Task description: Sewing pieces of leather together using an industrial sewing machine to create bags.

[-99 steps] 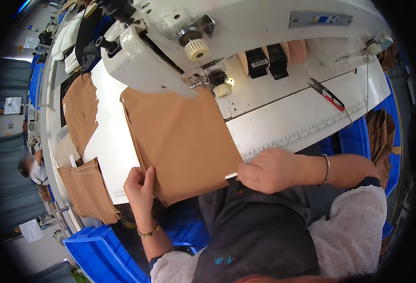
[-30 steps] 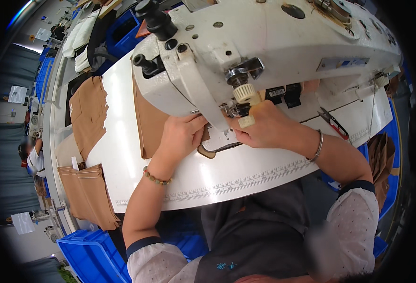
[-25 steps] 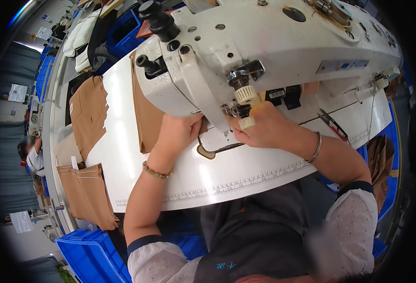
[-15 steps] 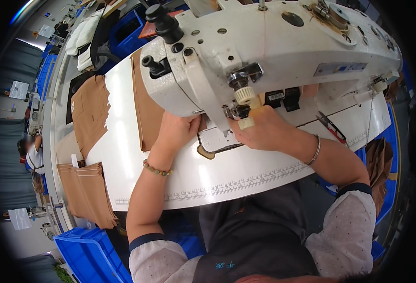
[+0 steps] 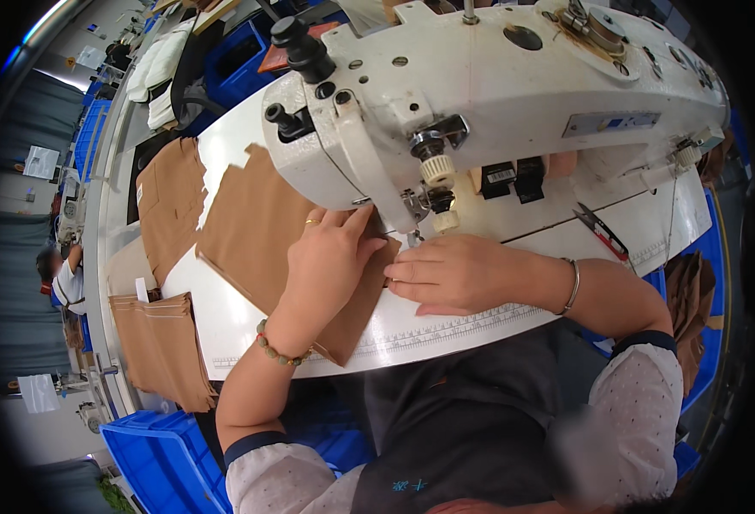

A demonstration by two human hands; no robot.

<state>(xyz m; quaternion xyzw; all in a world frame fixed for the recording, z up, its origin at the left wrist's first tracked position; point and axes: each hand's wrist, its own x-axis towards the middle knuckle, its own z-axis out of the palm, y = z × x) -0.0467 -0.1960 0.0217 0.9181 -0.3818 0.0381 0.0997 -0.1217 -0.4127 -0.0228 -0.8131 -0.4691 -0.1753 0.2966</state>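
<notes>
Brown fabric lies turned diagonally on the white table, running under the sewing machine's head toward the presser foot. My left hand rests open on the fabric left of the foot, fingertips near the machine head and thumb apart. My right hand is open just below the foot, fingertips on the fabric's right edge and thumb lower on the table. Part of the fabric is hidden by the machine and my hands.
Brown piece stacks lie left. Black-and-red snips and dark labelled strips lie right. Blue crates stand beside the table, one with brown cloth. A co-worker sits far left.
The brown fabric has swung round to a diagonal, its lower corner now near the front edge. My right hand has come out from behind the tension knobs, down toward me; my left fingers have spread.
</notes>
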